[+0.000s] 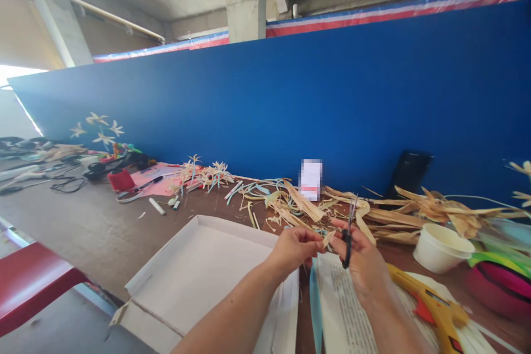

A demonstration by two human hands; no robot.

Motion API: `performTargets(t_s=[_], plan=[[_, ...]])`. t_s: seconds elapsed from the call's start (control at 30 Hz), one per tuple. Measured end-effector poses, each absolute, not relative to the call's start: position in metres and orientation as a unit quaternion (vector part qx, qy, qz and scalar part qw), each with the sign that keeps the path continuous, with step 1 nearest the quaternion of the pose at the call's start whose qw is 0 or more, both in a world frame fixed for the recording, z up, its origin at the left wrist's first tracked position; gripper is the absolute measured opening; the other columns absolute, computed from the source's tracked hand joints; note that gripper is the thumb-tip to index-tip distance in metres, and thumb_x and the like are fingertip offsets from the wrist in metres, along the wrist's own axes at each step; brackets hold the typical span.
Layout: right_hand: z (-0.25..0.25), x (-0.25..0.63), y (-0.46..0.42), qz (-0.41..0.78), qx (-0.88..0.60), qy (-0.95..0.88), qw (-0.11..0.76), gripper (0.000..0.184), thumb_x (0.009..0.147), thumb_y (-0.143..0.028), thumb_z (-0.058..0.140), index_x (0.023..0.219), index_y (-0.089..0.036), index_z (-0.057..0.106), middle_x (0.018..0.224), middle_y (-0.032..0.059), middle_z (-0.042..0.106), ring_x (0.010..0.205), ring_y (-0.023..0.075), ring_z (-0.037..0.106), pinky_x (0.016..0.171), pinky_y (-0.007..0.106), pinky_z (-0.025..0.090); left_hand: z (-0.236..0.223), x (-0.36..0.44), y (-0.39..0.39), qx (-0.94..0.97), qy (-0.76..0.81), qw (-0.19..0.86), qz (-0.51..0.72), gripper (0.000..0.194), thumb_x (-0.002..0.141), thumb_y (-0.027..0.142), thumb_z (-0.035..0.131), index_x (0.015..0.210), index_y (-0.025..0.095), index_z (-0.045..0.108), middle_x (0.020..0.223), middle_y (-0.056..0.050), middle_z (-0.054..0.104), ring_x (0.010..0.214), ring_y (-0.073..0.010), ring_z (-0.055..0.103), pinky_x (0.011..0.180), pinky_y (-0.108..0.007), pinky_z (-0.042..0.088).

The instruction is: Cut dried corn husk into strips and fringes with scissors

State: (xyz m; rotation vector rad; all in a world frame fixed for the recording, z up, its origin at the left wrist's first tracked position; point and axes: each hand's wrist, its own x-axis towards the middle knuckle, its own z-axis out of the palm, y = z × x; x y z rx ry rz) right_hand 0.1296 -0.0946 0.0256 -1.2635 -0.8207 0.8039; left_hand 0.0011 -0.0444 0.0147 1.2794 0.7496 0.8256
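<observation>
My left hand [295, 247] pinches a small piece of dried corn husk [328, 238] between thumb and fingers. My right hand [362, 257] is closed around a pair of scissors [349, 228], blades pointing up and nearly together, just right of the husk piece. Both hands hover over a printed paper sheet [346, 310] and a light blue strip [315, 301] that lies along its left edge. A heap of dried husk strips [302, 204] lies on the table just beyond the hands.
An open white cardboard box [199, 271] lies left of my hands. A yellow glue gun [431, 301], a white cup [442, 246] and coloured ribbon rolls [504, 274] sit at the right. Husk flowers [99, 130], cables and a red box [121, 180] are far left, before a blue wall.
</observation>
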Motion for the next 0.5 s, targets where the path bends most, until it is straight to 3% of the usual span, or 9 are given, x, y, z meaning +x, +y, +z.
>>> performTargets(t_s=[0.2, 0.5], plan=[[0.0238, 0.1289, -0.0939, 0.382, -0.534, -0.376, 0.654, 0.053, 0.053, -0.019, 0.076, 0.104, -0.021, 0.062, 0.069, -0.0046, 0.062, 0.061, 0.0124, 0.055, 0.058, 0.023, 0.041, 0.0174, 0.0003, -0.0452, 0.575, 0.345, 0.649, 0.36, 0.031, 0.06, 0.037, 0.069, 0.074, 0.01, 0.062, 0.062, -0.001, 0.058, 0.049, -0.0064, 0.046, 0.046, -0.02, 0.037], [0.026, 0.1279, -0.0937, 0.362, -0.538, -0.356, 0.673, 0.053, 0.052, -0.02, 0.076, 0.104, -0.021, 0.064, 0.067, -0.0046, 0.061, 0.048, 0.0081, 0.046, 0.047, 0.021, 0.038, 0.0108, 0.0013, -0.0421, 0.583, 0.364, 0.63, 0.361, 0.022, 0.061, 0.032, 0.068, 0.067, 0.012, 0.06, 0.057, 0.002, 0.055, 0.046, -0.0058, 0.044, 0.047, -0.02, 0.037]])
